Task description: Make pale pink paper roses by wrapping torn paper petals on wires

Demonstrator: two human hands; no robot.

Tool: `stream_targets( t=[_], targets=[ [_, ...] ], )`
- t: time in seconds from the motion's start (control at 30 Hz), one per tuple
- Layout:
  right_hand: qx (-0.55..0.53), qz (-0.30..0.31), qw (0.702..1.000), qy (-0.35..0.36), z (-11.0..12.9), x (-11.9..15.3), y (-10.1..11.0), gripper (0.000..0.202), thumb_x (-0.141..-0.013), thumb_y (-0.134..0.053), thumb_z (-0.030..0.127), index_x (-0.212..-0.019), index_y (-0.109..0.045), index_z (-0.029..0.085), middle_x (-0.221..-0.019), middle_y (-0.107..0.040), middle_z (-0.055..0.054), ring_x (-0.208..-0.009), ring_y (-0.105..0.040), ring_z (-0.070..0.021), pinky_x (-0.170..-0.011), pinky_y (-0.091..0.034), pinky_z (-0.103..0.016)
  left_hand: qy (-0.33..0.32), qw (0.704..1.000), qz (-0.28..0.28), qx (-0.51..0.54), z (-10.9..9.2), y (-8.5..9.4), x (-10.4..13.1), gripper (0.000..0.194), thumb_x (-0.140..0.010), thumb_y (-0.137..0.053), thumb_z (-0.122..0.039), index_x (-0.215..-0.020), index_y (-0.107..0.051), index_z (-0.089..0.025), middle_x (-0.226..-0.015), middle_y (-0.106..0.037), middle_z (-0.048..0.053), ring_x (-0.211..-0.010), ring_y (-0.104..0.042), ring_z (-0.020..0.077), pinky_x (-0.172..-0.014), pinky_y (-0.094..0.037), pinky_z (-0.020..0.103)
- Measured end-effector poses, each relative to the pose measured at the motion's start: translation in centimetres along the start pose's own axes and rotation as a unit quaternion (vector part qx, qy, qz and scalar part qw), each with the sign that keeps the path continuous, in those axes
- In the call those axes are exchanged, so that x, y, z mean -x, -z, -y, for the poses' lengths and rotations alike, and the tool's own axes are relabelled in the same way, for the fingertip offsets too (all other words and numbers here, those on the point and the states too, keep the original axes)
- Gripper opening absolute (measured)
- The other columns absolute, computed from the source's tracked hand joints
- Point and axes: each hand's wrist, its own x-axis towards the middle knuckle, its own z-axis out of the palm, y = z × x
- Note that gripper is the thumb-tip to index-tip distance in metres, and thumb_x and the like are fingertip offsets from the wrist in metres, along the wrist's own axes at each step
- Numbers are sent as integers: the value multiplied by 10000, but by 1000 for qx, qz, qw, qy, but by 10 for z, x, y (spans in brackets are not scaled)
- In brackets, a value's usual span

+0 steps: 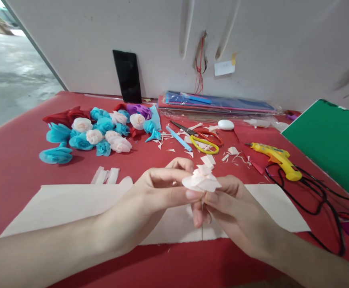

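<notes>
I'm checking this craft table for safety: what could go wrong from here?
The pale flower, pinched near its base by the left hand and right hand, might crease if squeezed hard. The yellow glue gun lies with its tip near paper scraps; if hot, which I can't tell, it could drip or scorch them. Its black cord loops near the right hand and could snag.

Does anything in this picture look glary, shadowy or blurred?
Head view: the glossy grey floor, upper left, is blurred and washed out; head view: glare streaks the clear plastic packaging; head view: soft shadow darkens the red tabletop below the right hand.
</notes>
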Motion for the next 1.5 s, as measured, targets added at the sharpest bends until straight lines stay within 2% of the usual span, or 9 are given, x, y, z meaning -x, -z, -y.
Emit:
stream_targets(
  t=[0.2, 0.33, 0.57, 0.83, 0.97, 1.13, 1.27, 1.37, 1.5],
  targets=[
    [27, -36, 999, 6, -3, -1, 1, 164, -845, -684, 262, -722, -792, 268, -588, -683, 21, -562, -521, -79, -547, -396, -205, -3, 1000, 2, 12, 0, -2, 2, 209, -810, -686, -401, -715, -752, -227, -642, -627, 23, -849, -607, 253, -806, -506, 362],
    [39, -50, 998, 19, -4, 0, 2, 98, -829, -725, 292, -762, -796, 278, -627, -706, 23, -573, -531, -65, -554, -410, -184, 6, 997, 43, 68, 2, -4, 4, 183, -815, -701, -332, -674, -741, -222, -712, -610, -8, -697, -555, 151, -741, -491, 269],
    [58, -35, 997, 43, -1, 0, 5, 127, -875, -684, 301, -818, -798, 304, -658, -720, 24, -623, -552, -69, -596, -431, -178, 7, 996, 46, 81, 3, -2, 3, 187, -854, -676, -291, -681, -717, -233, -688, -535, -19, -846, -538, 158, -891, -452, 250],
    [113, -69, 990, 48, -1, 1, 8, 58, -798, -755, 272, -791, -808, 293, -649, -748, -4, -553, -525, -89, -522, -434, -217, -8, 997, 49, 57, 4, 0, 3, 172, -842, -670, -241, -697, -761, -240, -746, -527, 0, -705, -442, 139, -677, -451, 225],
    [191, -92, 973, 88, 7, 2, 6, 85, -780, -760, 216, -771, -812, 283, -654, -756, -10, -524, -552, -97, -494, -456, -220, -9, 998, 46, 49, 3, 0, 1, 199, -837, -656, -175, -679, -752, -249, -734, -486, -12, -651, -411, 124, -640, -429, 218],
    [356, -95, 916, 160, 15, 4, 5, 226, -791, -696, 77, -745, -808, 267, -685, -756, 21, -593, -652, -100, -522, -494, -171, -13, 1000, 3, 15, 1, -1, -1, 176, -780, -690, -173, -635, -760, -246, -742, -444, -21, -674, -430, 111, -642, -425, 194],
    [505, -102, 818, 256, 14, 6, 6, 168, -838, -665, 118, -726, -774, 183, -643, -717, -7, -551, -627, -97, -507, -490, -169, -4, 999, -41, -2, 1, -1, -2, 139, -767, -707, -204, -643, -766, -233, -797, -412, -18, -701, -437, 106, -646, -431, 192],
    [579, -104, 746, 312, 13, 8, 7, 182, -874, -639, 169, -733, -752, 186, -612, -686, -15, -527, -604, -112, -498, -488, -199, -3, 998, -59, -8, 1, -1, -2, 125, -734, -740, -210, -614, -765, -233, -802, -413, -15, -703, -449, 106, -643, -435, 192],
    [611, -120, 713, 321, 9, 9, 8, 154, -894, -619, 206, -817, -751, 221, -619, -677, -11, -501, -578, -121, -473, -475, -225, -3, 997, -74, 2, 1, -2, -1, 133, -712, -757, -212, -583, -748, -240, -801, -419, -13, -723, -453, 120, -656, -440, 207]
  ],
)
